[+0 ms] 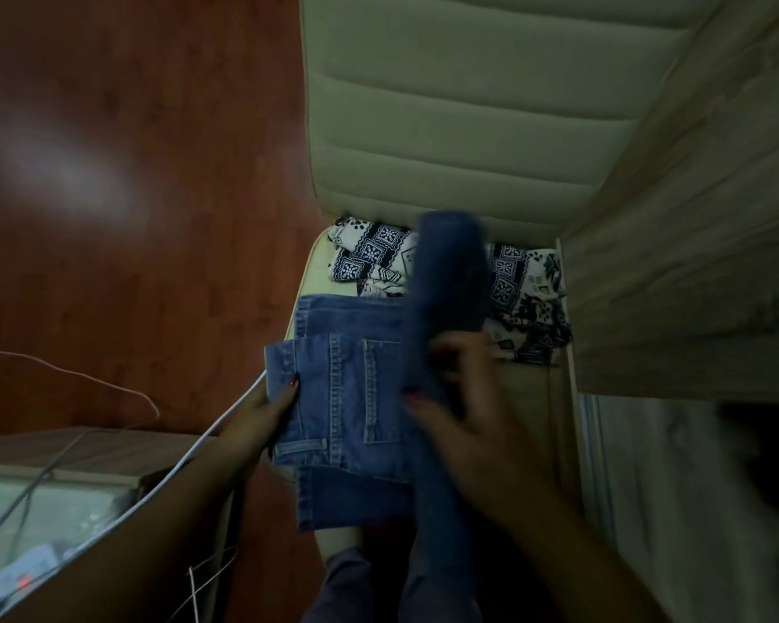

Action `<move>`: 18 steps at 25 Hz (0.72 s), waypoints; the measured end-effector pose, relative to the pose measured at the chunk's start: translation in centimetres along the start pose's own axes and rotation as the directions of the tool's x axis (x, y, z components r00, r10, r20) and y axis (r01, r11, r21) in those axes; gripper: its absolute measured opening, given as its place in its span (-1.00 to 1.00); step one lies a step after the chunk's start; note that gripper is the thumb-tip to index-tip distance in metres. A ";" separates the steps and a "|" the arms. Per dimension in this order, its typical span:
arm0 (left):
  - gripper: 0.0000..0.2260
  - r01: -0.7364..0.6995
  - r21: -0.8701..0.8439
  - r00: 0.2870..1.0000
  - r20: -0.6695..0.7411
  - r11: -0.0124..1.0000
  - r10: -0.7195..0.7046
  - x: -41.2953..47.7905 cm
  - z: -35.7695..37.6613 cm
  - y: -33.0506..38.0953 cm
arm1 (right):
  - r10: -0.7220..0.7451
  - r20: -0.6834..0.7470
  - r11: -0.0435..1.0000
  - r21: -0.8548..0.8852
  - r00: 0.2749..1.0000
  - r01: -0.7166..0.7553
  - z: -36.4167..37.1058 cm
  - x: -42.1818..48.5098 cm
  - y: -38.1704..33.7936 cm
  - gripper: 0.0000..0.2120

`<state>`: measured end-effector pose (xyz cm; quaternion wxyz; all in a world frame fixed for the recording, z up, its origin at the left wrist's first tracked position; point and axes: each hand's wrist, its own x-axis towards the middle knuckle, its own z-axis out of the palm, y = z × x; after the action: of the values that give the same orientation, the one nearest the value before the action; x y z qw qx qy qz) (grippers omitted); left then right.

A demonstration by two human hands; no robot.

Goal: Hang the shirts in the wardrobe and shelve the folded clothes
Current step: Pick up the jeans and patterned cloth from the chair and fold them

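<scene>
A pair of blue jeans lies partly folded in front of me, pocket side up. My left hand grips the jeans' left edge, thumb on top. My right hand holds a darker blue leg or fold of the denim, raised and blurred above the pile. Behind it a black-and-white patterned garment lies crumpled on the pale surface at the foot of a padded cream headboard.
A wooden wardrobe panel rises at the right. Red-brown floor fills the left. A white cable and a wire hanger lie left of my arm, above a low table. My legs show below.
</scene>
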<state>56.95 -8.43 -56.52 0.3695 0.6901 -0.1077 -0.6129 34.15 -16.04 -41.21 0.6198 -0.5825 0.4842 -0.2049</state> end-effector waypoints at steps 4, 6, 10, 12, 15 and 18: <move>-0.54 0.120 -0.087 0.984 -0.119 0.989 -0.130 0.3 -0.1 0.2 | -0.039 0.262 0.826 -0.535 0.964 0.179 8.7 2.8 5.6 -0.68; -0.49 0.153 -0.060 0.978 -0.133 0.986 -0.160 0.1 -0.1 0.8 | -0.070 0.137 0.616 -0.773 0.988 0.151 8.9 2.5 10.7 -0.57; -0.57 -0.016 0.200 0.984 -0.170 0.980 0.051 0.1 1.1 -0.4 | 0.026 0.225 0.544 -0.820 0.974 0.174 6.7 1.1 16.1 -0.33; -0.58 -0.022 0.276 0.973 -0.217 0.961 0.085 0.3 1.0 -0.9 | 0.067 0.302 0.580 -0.787 0.951 0.209 6.0 1.6 16.3 -0.36; -0.58 0.065 0.218 0.970 -0.243 0.974 -0.011 0.5 0.7 -0.1 | -0.018 0.249 0.812 -0.561 0.968 0.160 3.8 2.0 14.6 -0.53; -0.50 -0.093 0.434 0.900 -0.349 0.896 0.262 1.3 0.9 2.2 | 0.052 -0.380 0.978 -0.170 0.923 -0.125 -1.1 4.0 13.6 -0.77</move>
<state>57.10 -11.10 -56.08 0.2875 0.8485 -0.2191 -0.3865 30.83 -16.63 -55.01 0.4663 -0.5669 0.6366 -0.2364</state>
